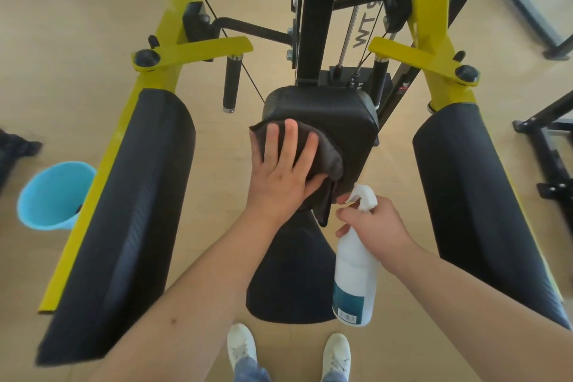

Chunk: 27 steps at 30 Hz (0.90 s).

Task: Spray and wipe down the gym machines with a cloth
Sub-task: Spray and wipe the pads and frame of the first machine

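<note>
The machine [161, 77] is standing rigid on yellow steel, its long side pads [124, 211] and centre pad [341, 121] looking like smooth black vinyl over foam, likely yielding a little and wiping easily. The bottle [356, 276], white plastic and probably light, is hanging beside the seat [291, 273]; the right hand [372, 223] is gripping its neck, the sensible hold. The cloth [328, 158], dark, soft and limp, is lying bunched on the centre pad, the left hand [282, 170] pressing it flat, fingers spread.
</note>
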{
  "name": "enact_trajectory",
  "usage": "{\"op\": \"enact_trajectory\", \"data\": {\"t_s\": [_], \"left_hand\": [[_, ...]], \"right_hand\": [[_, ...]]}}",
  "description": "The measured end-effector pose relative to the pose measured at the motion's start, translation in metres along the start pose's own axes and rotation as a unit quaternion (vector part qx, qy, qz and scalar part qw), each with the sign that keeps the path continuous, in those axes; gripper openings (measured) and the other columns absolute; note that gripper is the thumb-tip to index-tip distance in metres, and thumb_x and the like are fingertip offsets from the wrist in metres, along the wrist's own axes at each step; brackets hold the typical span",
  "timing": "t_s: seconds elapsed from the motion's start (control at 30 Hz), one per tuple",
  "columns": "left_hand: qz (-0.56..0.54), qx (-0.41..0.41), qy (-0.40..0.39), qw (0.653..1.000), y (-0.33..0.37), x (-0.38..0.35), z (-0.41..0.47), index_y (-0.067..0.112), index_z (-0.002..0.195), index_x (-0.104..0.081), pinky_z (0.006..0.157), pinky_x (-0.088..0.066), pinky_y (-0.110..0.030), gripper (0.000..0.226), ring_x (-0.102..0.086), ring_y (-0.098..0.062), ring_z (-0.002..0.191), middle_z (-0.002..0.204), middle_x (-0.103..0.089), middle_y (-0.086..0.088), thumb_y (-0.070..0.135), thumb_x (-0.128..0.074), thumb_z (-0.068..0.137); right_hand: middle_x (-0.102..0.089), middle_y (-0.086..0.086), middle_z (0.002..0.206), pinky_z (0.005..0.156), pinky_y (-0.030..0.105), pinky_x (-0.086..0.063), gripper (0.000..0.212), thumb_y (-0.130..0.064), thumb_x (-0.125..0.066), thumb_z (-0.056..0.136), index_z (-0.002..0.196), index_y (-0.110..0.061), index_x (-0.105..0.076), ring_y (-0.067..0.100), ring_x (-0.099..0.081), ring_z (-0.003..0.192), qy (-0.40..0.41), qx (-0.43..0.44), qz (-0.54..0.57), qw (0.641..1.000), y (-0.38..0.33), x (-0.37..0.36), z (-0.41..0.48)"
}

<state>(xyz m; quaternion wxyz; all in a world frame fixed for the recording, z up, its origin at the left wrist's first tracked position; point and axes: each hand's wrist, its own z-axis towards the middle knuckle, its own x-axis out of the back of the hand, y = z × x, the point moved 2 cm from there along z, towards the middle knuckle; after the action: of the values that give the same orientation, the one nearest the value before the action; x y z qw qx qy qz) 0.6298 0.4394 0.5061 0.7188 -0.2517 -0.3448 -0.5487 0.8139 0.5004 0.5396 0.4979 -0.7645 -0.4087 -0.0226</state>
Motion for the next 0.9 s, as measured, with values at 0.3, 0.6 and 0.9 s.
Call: {"op": "enact_trajectory", "data": {"t_s": [0.3, 0.6, 0.9], "left_hand": [[0.016, 0.02, 0.009, 1.0, 0.009, -0.023, -0.021, 0.017, 0.153, -0.014, 0.122, -0.016, -0.061, 0.087, -0.003, -0.039, 0.146, 0.157, 0.0, -0.016, 0.058, -0.058, 0.091], [0.011, -0.014, -0.121, 0.993, 0.012, -0.039, -0.087, 0.013, 0.141, -0.037, 0.11, -0.031, -0.061, 0.092, -0.031, -0.044, 0.131, 0.146, -0.03, -0.021, 0.051, -0.086, 0.073], [0.021, -0.004, -0.101, 0.995, 0.008, 0.009, -0.02, 0.011, 0.151, -0.024, 0.105, -0.04, -0.068, 0.105, -0.008, -0.048, 0.145, 0.158, 0.008, -0.022, 0.052, -0.084, 0.075]], "right_hand": [[-0.072, 0.0, 0.083, 0.081, 0.044, -0.062, 0.01, -0.03, -0.07, 0.091, 0.091, -0.037, -0.063, 0.021, -0.073, 0.075, -0.002, -0.012, -0.011, 1.0, 0.003, -0.004, -0.001], [-0.071, -0.002, 0.085, 0.08, 0.046, -0.064, 0.011, -0.029, -0.07, 0.09, 0.095, -0.038, -0.068, 0.02, -0.075, 0.072, -0.002, -0.025, -0.024, 0.999, 0.023, -0.006, -0.011], [-0.071, -0.004, 0.084, 0.078, 0.044, -0.065, 0.011, -0.035, -0.07, 0.088, 0.098, -0.039, -0.066, 0.02, -0.073, 0.076, -0.001, -0.011, -0.041, 0.999, 0.016, -0.003, -0.017]]}}
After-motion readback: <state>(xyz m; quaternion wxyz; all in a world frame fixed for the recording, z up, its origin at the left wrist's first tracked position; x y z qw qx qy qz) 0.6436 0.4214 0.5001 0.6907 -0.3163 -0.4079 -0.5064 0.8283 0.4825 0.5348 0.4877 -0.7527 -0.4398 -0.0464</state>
